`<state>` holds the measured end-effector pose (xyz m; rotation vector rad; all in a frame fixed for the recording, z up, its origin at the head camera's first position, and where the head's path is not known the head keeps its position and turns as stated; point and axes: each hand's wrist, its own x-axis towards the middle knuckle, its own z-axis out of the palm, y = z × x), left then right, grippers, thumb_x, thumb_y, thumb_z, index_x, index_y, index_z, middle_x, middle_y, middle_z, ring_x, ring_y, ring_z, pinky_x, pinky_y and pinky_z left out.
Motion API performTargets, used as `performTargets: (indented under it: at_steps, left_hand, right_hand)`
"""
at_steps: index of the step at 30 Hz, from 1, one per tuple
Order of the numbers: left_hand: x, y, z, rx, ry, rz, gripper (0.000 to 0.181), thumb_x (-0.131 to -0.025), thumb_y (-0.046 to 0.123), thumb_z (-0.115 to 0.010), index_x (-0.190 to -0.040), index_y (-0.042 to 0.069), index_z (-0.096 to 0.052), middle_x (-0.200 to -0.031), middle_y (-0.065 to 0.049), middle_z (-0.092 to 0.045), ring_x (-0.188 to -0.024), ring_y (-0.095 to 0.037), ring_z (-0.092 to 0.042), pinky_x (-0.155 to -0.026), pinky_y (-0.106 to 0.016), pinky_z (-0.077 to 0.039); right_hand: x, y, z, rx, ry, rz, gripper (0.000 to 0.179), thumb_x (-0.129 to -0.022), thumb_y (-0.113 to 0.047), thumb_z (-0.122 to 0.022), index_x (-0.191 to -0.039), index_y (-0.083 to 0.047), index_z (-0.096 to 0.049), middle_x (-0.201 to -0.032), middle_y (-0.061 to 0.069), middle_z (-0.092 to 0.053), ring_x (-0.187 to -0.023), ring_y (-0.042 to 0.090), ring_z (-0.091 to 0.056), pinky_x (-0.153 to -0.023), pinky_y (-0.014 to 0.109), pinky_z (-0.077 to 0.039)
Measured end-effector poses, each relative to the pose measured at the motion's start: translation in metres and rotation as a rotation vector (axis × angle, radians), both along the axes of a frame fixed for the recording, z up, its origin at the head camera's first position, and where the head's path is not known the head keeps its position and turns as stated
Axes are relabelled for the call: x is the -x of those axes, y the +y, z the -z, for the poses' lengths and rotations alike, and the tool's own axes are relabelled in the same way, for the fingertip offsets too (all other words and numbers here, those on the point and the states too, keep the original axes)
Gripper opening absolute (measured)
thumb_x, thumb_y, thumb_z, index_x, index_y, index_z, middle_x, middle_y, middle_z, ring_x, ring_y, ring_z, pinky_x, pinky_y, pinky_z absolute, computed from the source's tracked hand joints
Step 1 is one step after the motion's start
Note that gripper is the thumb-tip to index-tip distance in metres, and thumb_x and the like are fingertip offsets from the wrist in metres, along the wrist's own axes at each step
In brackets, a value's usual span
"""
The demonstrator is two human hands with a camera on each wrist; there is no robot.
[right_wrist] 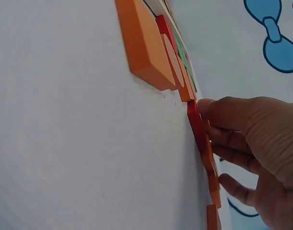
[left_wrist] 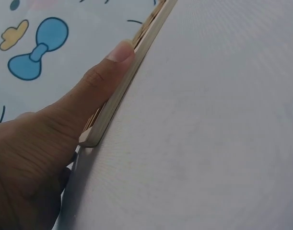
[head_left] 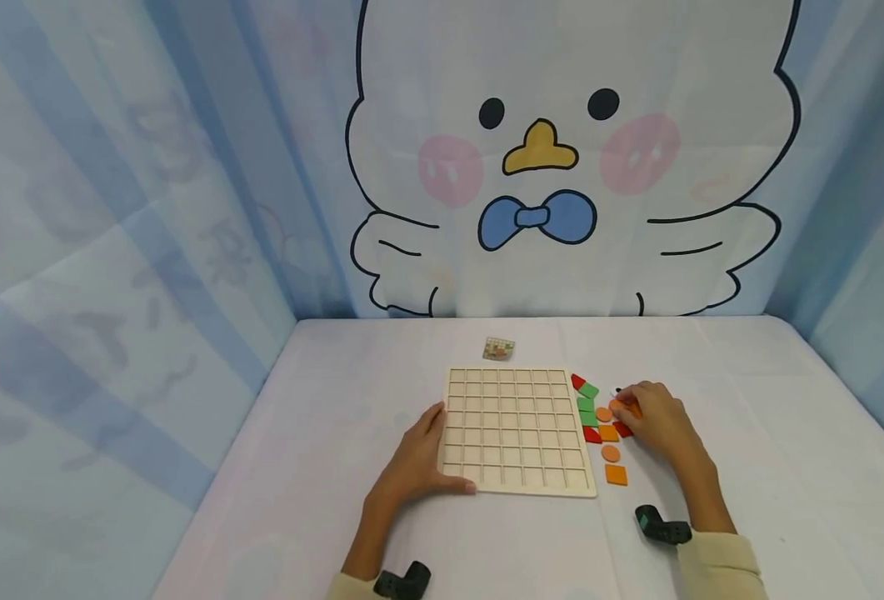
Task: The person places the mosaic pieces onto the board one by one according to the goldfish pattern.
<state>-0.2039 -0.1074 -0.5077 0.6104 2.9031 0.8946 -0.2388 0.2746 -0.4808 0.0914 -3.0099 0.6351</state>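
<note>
A pale wooden board (head_left: pixel 516 432) with a grid of square cells lies on the table. My left hand (head_left: pixel 417 458) holds its near-left corner, fingers at the left side and thumb along the near rim. In the left wrist view the thumb of my left hand (left_wrist: pixel 84 96) lies on the rim of the board (left_wrist: pixel 112 103). To the right of the board, my right hand (head_left: pixel 659 421) bends its fingers over flat orange and red pieces. In the right wrist view the thumb of my right hand (right_wrist: pixel 261 143) is beside a red piece (right_wrist: pixel 196 124); whether a piece is pinched is unclear.
Green pieces (head_left: pixel 586 411), an orange disc (head_left: pixel 610 453) and an orange square (head_left: pixel 616 474) lie by the board's right edge. A small patterned packet (head_left: pixel 498 348) sits behind the board. A printed curtain (head_left: pixel 539 275) hangs at the table's far edge.
</note>
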Motion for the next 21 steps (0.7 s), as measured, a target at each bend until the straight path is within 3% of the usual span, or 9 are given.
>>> performTargets:
  at_steps: [10, 14, 21]
  left_hand:
    - [-0.003, -0.002, 0.005, -0.027, 0.01, -0.014, 0.132, -0.058, 0.065, -0.084, -0.155, 0.002, -0.02, -0.16, -0.014, -0.022, -0.148, -0.029, -0.022, -0.118, -0.044, -0.03]
    - [-0.003, -0.003, 0.005, -0.026, 0.004, -0.017, 0.131, -0.059, 0.066, -0.083, -0.155, 0.003, -0.02, -0.16, -0.013, -0.021, -0.148, -0.029, -0.022, -0.118, -0.044, -0.029]
    - [-0.001, -0.001, 0.005, -0.025, 0.006, -0.01, 0.132, -0.059, 0.066, -0.083, -0.156, 0.003, -0.018, -0.161, -0.012, -0.02, -0.149, -0.028, -0.021, -0.119, -0.043, -0.028]
  right_hand:
    - [-0.002, -0.001, -0.008, 0.079, 0.039, -0.007, 0.034, -0.095, -0.024, -0.064, -0.114, 0.005, -0.063, -0.111, 0.024, -0.061, -0.101, 0.036, -0.052, -0.095, 0.056, -0.047]
    - [-0.002, -0.003, -0.012, 0.109, 0.006, -0.023, 0.037, -0.096, -0.026, -0.062, -0.118, 0.004, -0.061, -0.114, 0.023, -0.062, -0.102, 0.035, -0.055, -0.093, 0.055, -0.05]
    - [0.001, -0.011, -0.013, 0.129, -0.015, -0.078, 0.038, -0.094, -0.026, -0.065, -0.118, 0.003, -0.06, -0.105, 0.017, -0.063, -0.091, 0.027, -0.058, -0.084, 0.046, -0.056]
